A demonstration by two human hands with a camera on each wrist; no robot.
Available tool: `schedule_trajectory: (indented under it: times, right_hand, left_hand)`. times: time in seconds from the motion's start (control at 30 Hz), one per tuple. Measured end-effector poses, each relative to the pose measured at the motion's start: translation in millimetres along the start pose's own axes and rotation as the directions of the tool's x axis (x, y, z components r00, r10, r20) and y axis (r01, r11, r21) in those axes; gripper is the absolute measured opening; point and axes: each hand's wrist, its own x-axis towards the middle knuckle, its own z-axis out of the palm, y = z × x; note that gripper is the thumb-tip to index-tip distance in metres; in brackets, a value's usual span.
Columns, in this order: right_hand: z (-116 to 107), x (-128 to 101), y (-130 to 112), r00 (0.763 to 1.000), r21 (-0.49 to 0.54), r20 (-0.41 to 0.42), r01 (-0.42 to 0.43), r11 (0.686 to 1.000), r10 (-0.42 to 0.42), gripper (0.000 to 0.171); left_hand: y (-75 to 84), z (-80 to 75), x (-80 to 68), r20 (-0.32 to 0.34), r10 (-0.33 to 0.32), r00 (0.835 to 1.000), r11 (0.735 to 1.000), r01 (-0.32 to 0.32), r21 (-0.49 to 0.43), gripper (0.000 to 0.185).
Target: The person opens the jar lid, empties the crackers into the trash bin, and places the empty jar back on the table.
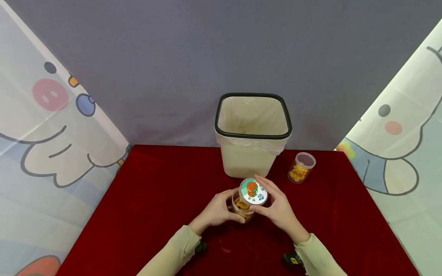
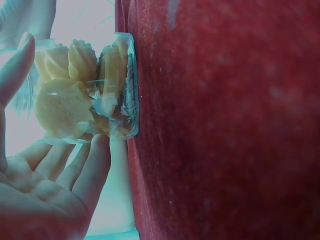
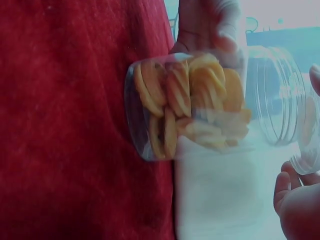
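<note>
A clear plastic jar [image 1: 237, 209] of swirled yellow cookies [image 3: 202, 95] stands on the red cloth. My left hand [image 1: 218, 209] grips its side, thumb toward me and fingers on the far side. In my right hand [image 1: 281, 211] is the jar's round lid [image 1: 253, 191], with an orange fruit picture on top, pinched at its rim between thumb and fingers. The lid sits tilted above the jar's mouth, shifted to the right. In the right wrist view, the threaded neck [image 3: 275, 95] is uncovered, with the lid apart from it.
Behind the jar stands a cream waste bin [image 1: 246, 157] with a black rim and a white liner. A second clear jar [image 1: 302, 167] of yellow pieces stands to its right. Red cloth [image 1: 165, 191] covers the table, with a grey curtain [image 1: 165, 76] behind.
</note>
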Motion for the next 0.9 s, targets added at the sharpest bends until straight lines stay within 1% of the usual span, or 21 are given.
schedule_trajectory:
  times: [0.23,0.53,0.67,0.9]
  right_hand:
    - [-11.2,-3.1,12.8,0.999,0.082,-0.047,0.014,0.997,-0.011,0.086]
    - [-26.1,-10.9,23.4,0.993,0.12,-0.104,-0.04,0.992,0.053,0.086]
    - [-33.2,-14.0,27.0,0.989,0.117,-0.124,-0.059,0.991,0.074,0.085]
    - [-44.6,-22.5,36.0,0.986,0.065,-0.135,-0.093,0.994,0.101,0.085]
  left_hand:
    - [1.6,-0.2,-1.1,0.004,-0.011,1.0,1.0,0.011,-0.009,0.091]
    - [0.9,-0.5,-1.7,-0.01,-0.009,1.0,1.0,0.009,0.005,0.091]
    - [0.4,-0.2,-1.7,-0.009,-0.011,1.0,1.0,0.011,-0.003,0.09]
    - [0.2,-1.1,-1.6,-0.005,-0.02,1.0,1.0,0.02,0.001,0.089]
